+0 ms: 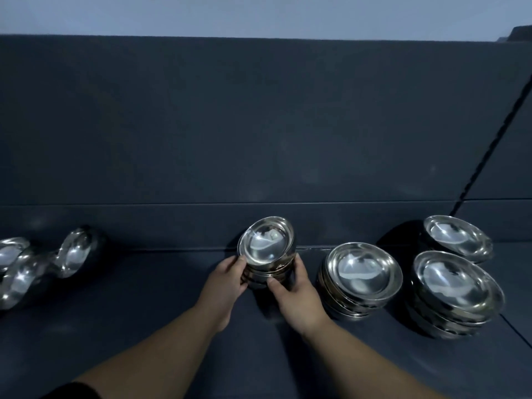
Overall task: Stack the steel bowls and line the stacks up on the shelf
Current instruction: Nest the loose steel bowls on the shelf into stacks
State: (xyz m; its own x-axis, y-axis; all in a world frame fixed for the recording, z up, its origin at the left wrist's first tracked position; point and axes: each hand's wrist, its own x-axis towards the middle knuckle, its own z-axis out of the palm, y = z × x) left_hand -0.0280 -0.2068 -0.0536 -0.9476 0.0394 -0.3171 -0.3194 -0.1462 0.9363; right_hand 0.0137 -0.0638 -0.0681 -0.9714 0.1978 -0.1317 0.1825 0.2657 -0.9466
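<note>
Mid shelf [144, 298], by its back wall [259, 125], L hand [227, 279] & R hand [293, 292] clasp a short bowl stack [267, 273] by its sides; top bowl [264, 243] sits tilted. Risk: polished steel, rounded walls, v. slick, so any jolt could slide it off. Three stacks [362, 272] stand to the R, loose bowls [72, 251] far L.

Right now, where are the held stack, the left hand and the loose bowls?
held stack [267, 250]: head view, inside of its tilted top bowl.
left hand [227, 280]: head view, back of the hand.
loose bowls [75, 252]: head view, on the rightmost one.
</note>
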